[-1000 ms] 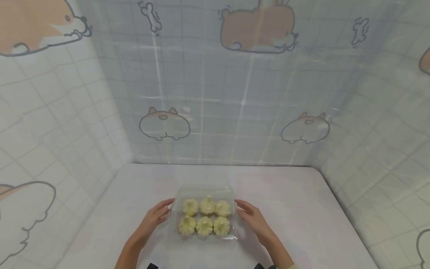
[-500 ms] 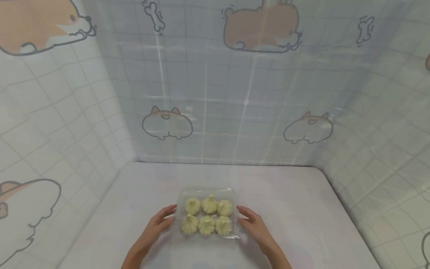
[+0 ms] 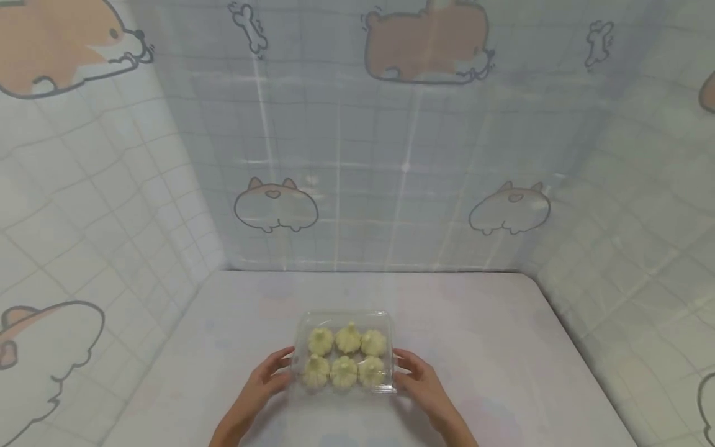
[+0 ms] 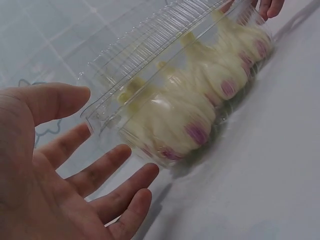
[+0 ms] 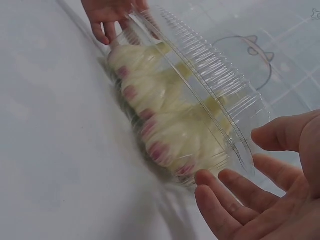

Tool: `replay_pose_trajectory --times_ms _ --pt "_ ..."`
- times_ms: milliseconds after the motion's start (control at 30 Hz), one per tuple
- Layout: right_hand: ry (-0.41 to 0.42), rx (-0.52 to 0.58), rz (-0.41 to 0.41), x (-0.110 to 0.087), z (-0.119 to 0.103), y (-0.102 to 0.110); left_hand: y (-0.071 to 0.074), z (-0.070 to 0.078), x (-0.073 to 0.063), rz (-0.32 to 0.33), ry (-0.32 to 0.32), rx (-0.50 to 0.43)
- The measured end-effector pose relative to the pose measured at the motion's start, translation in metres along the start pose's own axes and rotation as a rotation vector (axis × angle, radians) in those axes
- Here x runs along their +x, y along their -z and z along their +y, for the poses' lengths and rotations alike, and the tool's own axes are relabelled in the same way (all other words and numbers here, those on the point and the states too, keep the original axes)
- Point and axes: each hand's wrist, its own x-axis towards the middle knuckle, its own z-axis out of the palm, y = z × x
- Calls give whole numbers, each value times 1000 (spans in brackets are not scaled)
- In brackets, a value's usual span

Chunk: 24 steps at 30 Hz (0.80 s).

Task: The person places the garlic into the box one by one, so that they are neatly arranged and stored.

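Note:
A clear plastic clamshell box [image 3: 344,319] sits on the table, holding garlic bulbs [image 3: 343,372] in two rows. Purple patches mark the bulbs' lower parts in both wrist views. At the box's left end is my left hand [image 3: 261,379], its fingers [image 4: 100,167] spread and gently bent, the tips touching or just beside the plastic. My right hand [image 3: 420,380] mirrors it at the right end, with thumb and fingers [image 5: 250,192] apart around the corner. Neither hand is wrapped around the box. The lid looks shut.
The table [image 3: 469,335] has a pale cover and a rounded far right corner. A curtain wall [image 3: 363,143] with cartoon dogs and a grid stands behind it, with similar walls at left and right.
Both hands have come in closer to the box's ends and slid slightly toward its near side. The view has shifted a little; the box shows no clear movement on the table.

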Motion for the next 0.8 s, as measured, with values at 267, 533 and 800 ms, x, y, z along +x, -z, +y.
replay_pose_trajectory --times_ms 267,533,800 --pt "34 9 -3 -6 5 -3 -4 -7 -6 42 10 -25" --pt "30 -64 23 -10 -1 -7 -7 -9 -3 77 69 -42" --pt "-51 -79 41 -10 5 -14 -9 -12 -7 77 61 -9"
